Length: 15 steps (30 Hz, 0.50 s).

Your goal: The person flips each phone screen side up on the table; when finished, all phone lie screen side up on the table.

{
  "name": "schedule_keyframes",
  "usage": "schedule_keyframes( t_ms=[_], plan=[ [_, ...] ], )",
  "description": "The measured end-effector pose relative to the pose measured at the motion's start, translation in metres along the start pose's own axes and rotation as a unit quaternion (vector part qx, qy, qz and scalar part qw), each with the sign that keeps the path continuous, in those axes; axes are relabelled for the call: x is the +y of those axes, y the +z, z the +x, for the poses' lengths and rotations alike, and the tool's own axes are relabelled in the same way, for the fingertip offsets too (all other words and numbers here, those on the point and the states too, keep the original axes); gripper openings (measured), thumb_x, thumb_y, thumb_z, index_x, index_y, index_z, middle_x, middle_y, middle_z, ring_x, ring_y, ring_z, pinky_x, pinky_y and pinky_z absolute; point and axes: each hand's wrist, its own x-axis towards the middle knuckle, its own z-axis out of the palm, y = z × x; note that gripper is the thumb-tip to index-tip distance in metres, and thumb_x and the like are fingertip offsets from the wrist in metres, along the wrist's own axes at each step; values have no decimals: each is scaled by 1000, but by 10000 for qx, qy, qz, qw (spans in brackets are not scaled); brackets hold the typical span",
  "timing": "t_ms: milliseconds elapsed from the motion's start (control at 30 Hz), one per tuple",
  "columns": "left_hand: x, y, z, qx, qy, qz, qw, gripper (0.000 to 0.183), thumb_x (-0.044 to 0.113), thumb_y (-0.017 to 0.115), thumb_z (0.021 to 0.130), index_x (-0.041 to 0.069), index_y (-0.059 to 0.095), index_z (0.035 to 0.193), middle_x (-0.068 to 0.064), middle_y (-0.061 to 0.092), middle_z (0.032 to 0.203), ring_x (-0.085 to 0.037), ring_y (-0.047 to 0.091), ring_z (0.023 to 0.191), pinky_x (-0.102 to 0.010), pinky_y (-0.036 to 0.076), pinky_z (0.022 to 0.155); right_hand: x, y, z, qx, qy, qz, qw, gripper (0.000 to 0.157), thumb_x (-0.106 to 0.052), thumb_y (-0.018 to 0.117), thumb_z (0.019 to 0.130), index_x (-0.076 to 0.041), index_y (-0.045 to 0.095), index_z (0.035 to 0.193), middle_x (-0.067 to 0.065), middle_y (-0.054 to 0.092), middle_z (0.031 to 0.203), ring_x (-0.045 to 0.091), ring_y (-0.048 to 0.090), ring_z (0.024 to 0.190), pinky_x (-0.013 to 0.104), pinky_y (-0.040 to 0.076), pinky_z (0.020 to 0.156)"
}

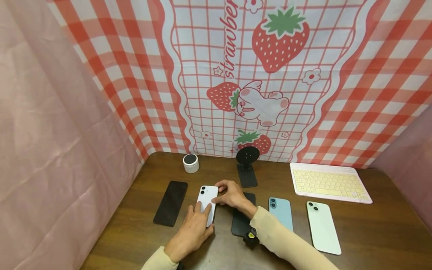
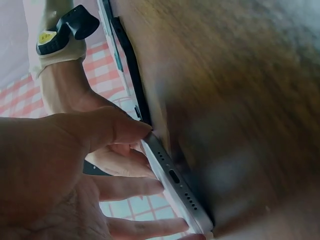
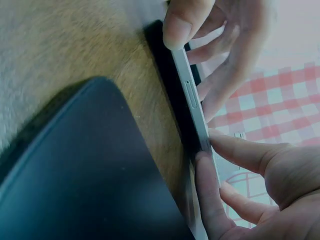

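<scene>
A white phone (image 1: 208,197) with two camera lenses lies back side up on the wooden table. My left hand (image 1: 192,229) grips its lower end: the left wrist view has the thumb at one corner of the bottom edge, beside the charging port, and the fingers across the back. At the upper right side, my right hand (image 1: 233,195) pinches the phone between thumb and fingers. The right wrist view looks along the phone's metal side edge (image 3: 192,94), with both hands on it. Its screen faces down and is hidden.
A black phone (image 1: 171,203) lies left, a dark flat slab (image 1: 240,221) under my right forearm. Rightward are a blue phone (image 1: 282,213), a pale green phone (image 1: 324,227) and a keyboard (image 1: 329,182). Behind stand a white cylinder (image 1: 191,163) and a black stand (image 1: 248,165).
</scene>
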Motion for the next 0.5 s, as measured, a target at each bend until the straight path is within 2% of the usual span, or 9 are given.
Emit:
schedule_keyframes(
  t_ms=[67, 167, 300, 400, 500],
  plan=[
    [-1, -2, 0, -61, -4, -149, 9999, 62, 25, 80, 89, 1, 60, 142, -28, 56, 127, -35, 52, 99, -46, 56, 76, 0, -2, -1, -114, 67, 492, 9987, 52, 5, 90, 72, 3, 70, 121, 15, 65, 99, 13, 63, 61, 30, 61, 58],
    [-4, -6, -1, -172, -5, -382, 9991, 64, 24, 78, 89, 2, 57, 145, -26, 55, 131, -34, 53, 103, -48, 56, 79, 1, -5, -2, -290, 84, 882, 9956, 52, 5, 87, 75, 6, 67, 123, 16, 63, 99, 14, 63, 63, 30, 61, 60],
    [-9, -10, -3, -406, -29, -721, 9966, 67, 25, 73, 93, 4, 50, 152, -25, 54, 138, -37, 55, 110, -53, 55, 88, 0, -9, -4, -527, 100, 1168, 9917, 53, 1, 86, 79, 5, 65, 128, 15, 65, 99, 13, 65, 67, 31, 62, 63],
    [-12, -13, -4, -584, -22, -1021, 9931, 68, 25, 68, 96, 7, 44, 157, -28, 53, 143, -45, 57, 119, -59, 52, 98, -2, -11, -6, -679, 114, 1348, 9885, 54, -1, 85, 82, 5, 63, 131, 13, 65, 99, 12, 68, 70, 31, 63, 67],
    [-15, -17, -5, -646, 43, -1234, 9903, 67, 24, 65, 98, 7, 41, 159, -29, 53, 145, -47, 58, 124, -61, 50, 102, -4, -13, -6, -827, 83, 1493, 9853, 55, -3, 84, 85, 5, 61, 134, 11, 65, 100, 12, 71, 74, 31, 63, 70]
  ],
)
